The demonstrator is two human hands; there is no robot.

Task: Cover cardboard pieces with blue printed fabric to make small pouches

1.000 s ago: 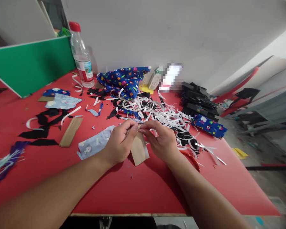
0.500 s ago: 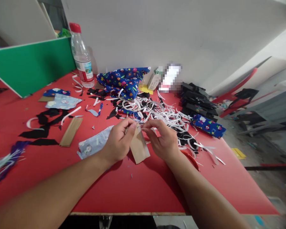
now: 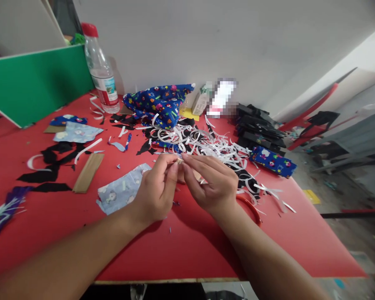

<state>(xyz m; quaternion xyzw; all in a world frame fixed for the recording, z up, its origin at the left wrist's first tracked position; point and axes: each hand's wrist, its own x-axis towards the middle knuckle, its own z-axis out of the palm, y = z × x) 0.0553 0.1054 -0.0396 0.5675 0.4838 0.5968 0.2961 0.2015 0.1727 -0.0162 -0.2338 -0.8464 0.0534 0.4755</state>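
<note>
Both the left hand (image 3: 158, 187) and the right hand (image 3: 214, 183) pinch a mostly hidden beige piece (image 3: 179, 161) over the worktop (image 3: 187, 254), nearer than the white strips (image 3: 214, 146), likely light, stiffish card best gripped by its edges.

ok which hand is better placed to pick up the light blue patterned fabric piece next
Probably the left hand: it is right beside the light blue patterned fabric piece, while the right hand is farther across. Both hands meet at a small pale beige piece.
</note>
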